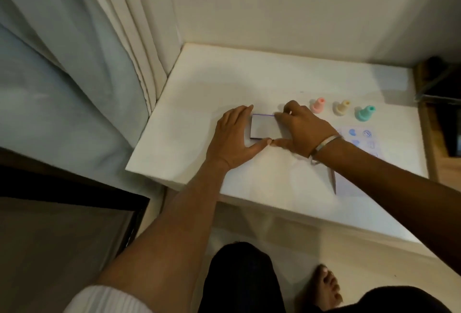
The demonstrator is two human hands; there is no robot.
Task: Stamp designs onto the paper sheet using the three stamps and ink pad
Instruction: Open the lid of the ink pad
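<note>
Centre of frame, on the white table [224, 83]: ink pad [264, 126], a flat grey box with a purple edge line, lid seemingly shut; framed by both hands.
Left hand [233, 135]: spread flat against the pad's left side, fingers along its far corner, thumb running under its near edge; bracing, not pinching.
Right hand [299, 128]: fingers curled over the pad's right end, tips at the far right corner, thumb laid along the near edge and nearly meeting the left thumb; bracelet [324, 143] at the wrist; whether a fingertip has caught the lid seam, cannot tell.
Stamps, right of centre: pink stamp [318, 105], cream stamp [343, 108], teal stamp [364, 113]; upright in a row, apart from one another, untouched, pink one just beside the right knuckles.
Paper sheet [361, 138]: right of the wrist, partly under the forearm, faint blue prints already on it.
Likely step: opening or shutting the pad.
Risk, lid: sudden release could jerk the right hand back into the pink stamp and topple the row.
Risk, ink: fingertips slipping onto a wet pad, then smudging the sheet.
Risk, sheet: forearm dragging across it, smearing prints or creasing the near corner.
</note>
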